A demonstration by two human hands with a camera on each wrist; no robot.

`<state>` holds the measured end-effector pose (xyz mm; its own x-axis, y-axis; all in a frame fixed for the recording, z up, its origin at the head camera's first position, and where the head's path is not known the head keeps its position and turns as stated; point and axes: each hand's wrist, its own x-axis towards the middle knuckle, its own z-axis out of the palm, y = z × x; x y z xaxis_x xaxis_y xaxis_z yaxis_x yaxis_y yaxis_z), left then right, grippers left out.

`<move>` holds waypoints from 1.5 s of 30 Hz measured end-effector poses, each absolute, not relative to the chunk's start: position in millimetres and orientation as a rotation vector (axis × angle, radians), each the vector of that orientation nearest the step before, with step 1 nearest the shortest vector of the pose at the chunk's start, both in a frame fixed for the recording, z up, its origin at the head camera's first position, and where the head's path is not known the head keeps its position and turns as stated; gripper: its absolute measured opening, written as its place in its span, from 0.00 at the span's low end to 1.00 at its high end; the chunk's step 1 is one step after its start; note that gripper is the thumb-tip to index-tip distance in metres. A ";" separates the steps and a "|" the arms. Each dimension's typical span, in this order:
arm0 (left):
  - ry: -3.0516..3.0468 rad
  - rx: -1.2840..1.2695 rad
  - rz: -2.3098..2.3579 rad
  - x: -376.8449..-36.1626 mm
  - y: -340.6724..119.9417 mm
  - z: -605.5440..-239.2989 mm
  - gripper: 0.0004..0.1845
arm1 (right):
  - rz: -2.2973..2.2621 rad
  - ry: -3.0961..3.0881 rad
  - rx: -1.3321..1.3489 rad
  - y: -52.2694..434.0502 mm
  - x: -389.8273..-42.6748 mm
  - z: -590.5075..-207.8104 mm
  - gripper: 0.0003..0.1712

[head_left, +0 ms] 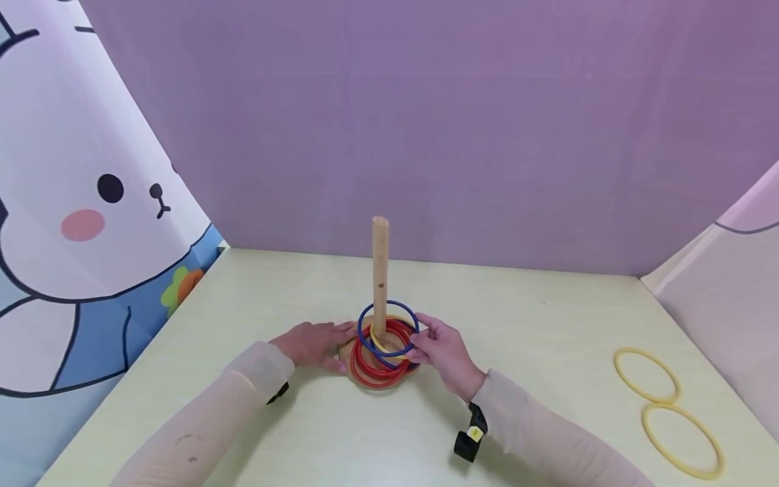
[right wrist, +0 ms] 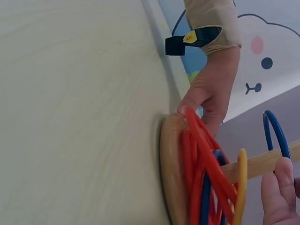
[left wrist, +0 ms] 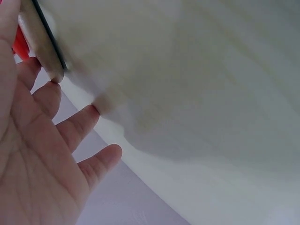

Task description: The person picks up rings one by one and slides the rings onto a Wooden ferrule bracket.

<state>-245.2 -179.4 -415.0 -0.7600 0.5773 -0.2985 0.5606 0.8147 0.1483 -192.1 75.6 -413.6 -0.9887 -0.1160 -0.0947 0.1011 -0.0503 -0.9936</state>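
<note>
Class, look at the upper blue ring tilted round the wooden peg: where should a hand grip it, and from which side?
Pinch the blue ring on its raised right rim, from the right. It leans on the peg, so that edge stands clear of the red rings.

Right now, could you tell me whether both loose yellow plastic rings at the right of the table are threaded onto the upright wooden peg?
No, the two yellow plastic rings lie flat on the pale table, well apart from the upright wooden peg.

Sheer beige sleeves (head_left: pixel 243 399), black wrist straps (head_left: pixel 470 436), yellow tags
</note>
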 end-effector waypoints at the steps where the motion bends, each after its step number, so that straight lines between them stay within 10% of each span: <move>1: 2.669 0.868 0.071 -245.1 -179.5 -415.2 0.45 | -2.165 2.053 -0.009 76.4 -191.7 -414.5 0.29; 45: 2.674 0.858 0.163 -250.4 -181.8 -421.4 0.43 | -1.611 2.414 -0.093 171.1 -192.1 -405.7 0.29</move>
